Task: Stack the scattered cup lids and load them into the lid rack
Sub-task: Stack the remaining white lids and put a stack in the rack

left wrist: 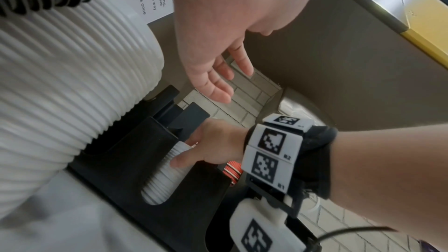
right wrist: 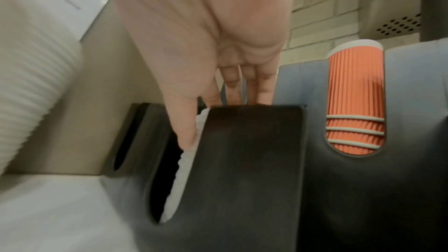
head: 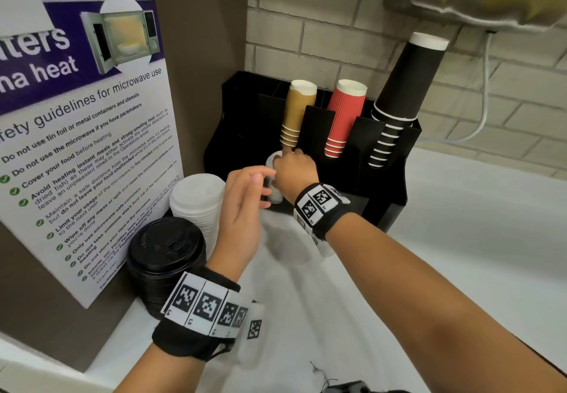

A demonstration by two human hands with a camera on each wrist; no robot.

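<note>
1. Right hand (left wrist: 213,147), fingers curled on a small white lid stack (left wrist: 167,175), seats it in the black rack (head: 383,184) slot; best pressed straight down, judged.
2. Left hand (head: 245,208) hovers beside, fingers loose, holding nothing.
3. Rack holds tan, red (head: 343,116) and black cups; white (head: 196,202) and black lid stacks (head: 165,257) wait outside.

White lid stack (left wrist: 167,175) tilted inside black rack (left wrist: 194,194) slot.

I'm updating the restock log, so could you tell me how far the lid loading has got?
Partly done: a stack of small white lids sits in the black rack, with the right hand on its top. Left hand is free. The big white lid stack and black lid stack remain outside.
</note>
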